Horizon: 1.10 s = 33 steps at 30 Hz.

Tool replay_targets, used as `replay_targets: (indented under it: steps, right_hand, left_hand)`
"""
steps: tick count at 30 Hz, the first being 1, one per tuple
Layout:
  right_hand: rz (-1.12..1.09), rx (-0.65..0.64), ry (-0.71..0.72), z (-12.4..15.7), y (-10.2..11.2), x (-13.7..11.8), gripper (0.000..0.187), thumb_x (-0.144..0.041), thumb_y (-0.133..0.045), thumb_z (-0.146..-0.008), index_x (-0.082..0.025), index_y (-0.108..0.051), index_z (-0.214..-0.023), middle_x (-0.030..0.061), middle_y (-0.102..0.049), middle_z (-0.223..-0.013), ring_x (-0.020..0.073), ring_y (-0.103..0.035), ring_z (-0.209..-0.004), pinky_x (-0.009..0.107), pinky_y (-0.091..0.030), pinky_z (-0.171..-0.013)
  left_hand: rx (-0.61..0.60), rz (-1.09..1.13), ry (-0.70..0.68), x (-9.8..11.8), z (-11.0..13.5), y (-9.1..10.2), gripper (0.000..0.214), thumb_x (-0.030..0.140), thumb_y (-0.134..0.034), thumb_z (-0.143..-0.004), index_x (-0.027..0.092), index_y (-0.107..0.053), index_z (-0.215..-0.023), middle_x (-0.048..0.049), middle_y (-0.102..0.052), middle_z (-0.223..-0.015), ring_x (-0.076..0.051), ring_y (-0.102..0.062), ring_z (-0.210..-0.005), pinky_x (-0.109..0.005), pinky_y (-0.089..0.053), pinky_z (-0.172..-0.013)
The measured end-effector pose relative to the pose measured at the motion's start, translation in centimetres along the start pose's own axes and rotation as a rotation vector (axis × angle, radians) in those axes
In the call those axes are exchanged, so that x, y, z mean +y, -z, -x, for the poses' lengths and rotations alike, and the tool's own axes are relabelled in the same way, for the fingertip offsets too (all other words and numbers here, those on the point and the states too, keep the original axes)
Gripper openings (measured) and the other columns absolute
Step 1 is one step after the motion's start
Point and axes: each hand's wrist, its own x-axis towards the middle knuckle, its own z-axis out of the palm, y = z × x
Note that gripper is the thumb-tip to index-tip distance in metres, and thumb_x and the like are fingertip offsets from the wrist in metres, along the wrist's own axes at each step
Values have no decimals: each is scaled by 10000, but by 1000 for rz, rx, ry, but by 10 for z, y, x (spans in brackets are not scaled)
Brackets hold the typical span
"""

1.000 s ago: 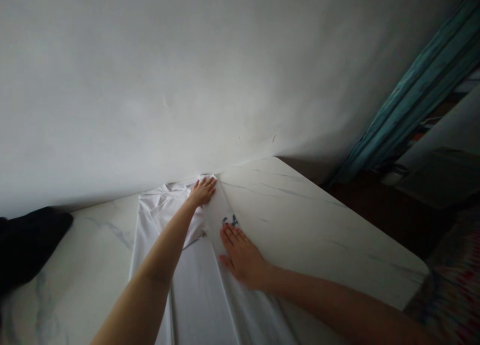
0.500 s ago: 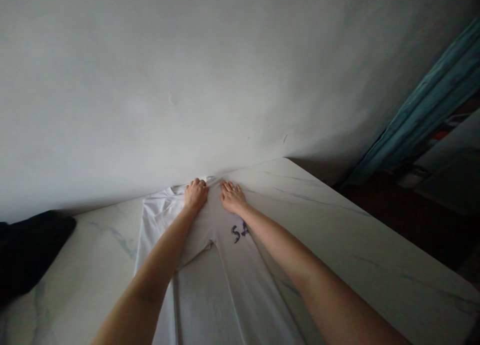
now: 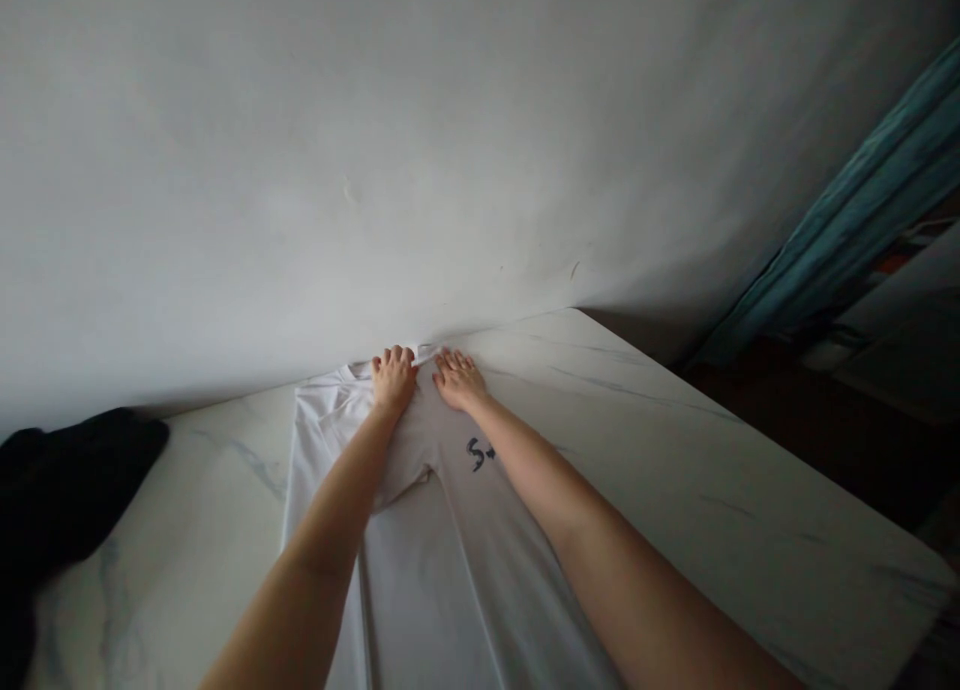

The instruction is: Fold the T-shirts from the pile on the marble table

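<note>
A light grey garment (image 3: 412, 560) with black lettering on its right part lies lengthwise on the marbled table (image 3: 637, 410). Its top end is close to the wall; some folds show at the upper left. My left hand (image 3: 394, 378) rests on that top end, fingers bent and slightly apart over the far edge. Just to its right, my right hand (image 3: 459, 378) lies flat on the cloth with fingers spread. Both forearms cover parts of the garment, and the right one hides some of the lettering.
Black cloth (image 3: 67, 490) lies bunched on the table at the left. A pale wall (image 3: 420, 150) rises along the far edge. Off the table's right side, a teal curtain (image 3: 840, 220) hangs by a dark area with things I cannot make out.
My right hand has shifted slightly left on the cloth, and its forearm now hides more of the lettering. My left hand stays at the top edge. The whole view has moved a little.
</note>
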Motion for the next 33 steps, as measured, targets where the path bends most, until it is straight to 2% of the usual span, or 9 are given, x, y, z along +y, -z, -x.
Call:
replay_targets:
  steps: [2,5,8,11,15,19,25,28,33]
  right_hand:
    - [8,26,-6,6,3,-2,588,-350,-332,-1010,-49,-353,-1514,160,-255,-1609,291,-192,-1499,454,-136,-1223]
    - [-10,59,100,32,3,-7,563,-271,-325,-1000,8,-372,-1486,207,-269,-1593,269,-187,-1503,440,-161,-1226]
    - [-48,42,227,75,2,-6,562,-287,-313,-1005,-9,-367,-1490,226,-285,-1580,280,-260,-1481,469,-240,-1208]
    - [-42,-10,327,122,5,1,646,-407,-376,-1002,-13,-324,-1512,236,-222,-1596,311,-247,-1482,498,-259,-1202]
    - [-13,-87,409,174,14,11,741,-503,-395,-995,-7,-271,-1531,230,-207,-1602,314,-174,-1500,494,-215,-1219]
    - [-5,-155,508,219,24,17,762,-545,-394,-990,-32,-267,-1539,228,-196,-1606,307,-132,-1508,498,-160,-1228]
    - [-39,-236,596,289,42,25,778,-567,-444,-967,-96,-253,-1556,206,-118,-1629,317,-70,-1514,511,-134,-1222]
    - [-69,-258,613,323,52,30,758,-553,-479,-958,-133,-273,-1554,189,-106,-1634,324,-59,-1514,532,-142,-1213]
    - [-95,-300,662,364,63,37,737,-516,-516,-950,-153,-290,-1550,199,-105,-1630,333,-65,-1512,557,-145,-1205]
  left_hand:
    - [23,-16,-103,6,4,5,323,183,-409,-954,176,-627,-1192,-158,-640,-1238,-317,-539,-1173,-471,-382,-983]
    - [-61,84,-279,13,16,9,380,139,-392,-942,184,-619,-1244,-136,-641,-1285,-278,-552,-1204,-446,-391,-1023]
    - [-187,207,-423,13,43,8,423,188,-369,-967,169,-558,-1345,-113,-594,-1389,-238,-499,-1319,-419,-350,-1114]
    - [-298,282,-532,6,79,9,505,301,-335,-1006,163,-401,-1487,-99,-423,-1548,-234,-322,-1461,-422,-256,-1192]
    - [-389,330,-593,0,127,23,591,462,-255,-1029,225,-219,-1569,-87,-238,-1630,-246,-150,-1516,-442,-216,-1207]
    - [-408,321,-637,8,164,47,608,528,-236,-1020,272,-201,-1571,-85,-158,-1649,-264,-104,-1521,-471,-200,-1207]
    - [-380,329,-761,42,209,80,608,508,-241,-1024,233,-226,-1565,-101,-227,-1632,-242,-129,-1521,-491,-106,-1230]
    - [-417,348,-794,57,232,94,612,491,-263,-1025,207,-224,-1566,-110,-247,-1625,-240,-135,-1520,-478,-124,-1230]
    - [-466,405,-824,71,266,110,628,463,-344,-1018,256,-155,-1580,-97,-208,-1634,-248,-134,-1517,-465,-148,-1228]
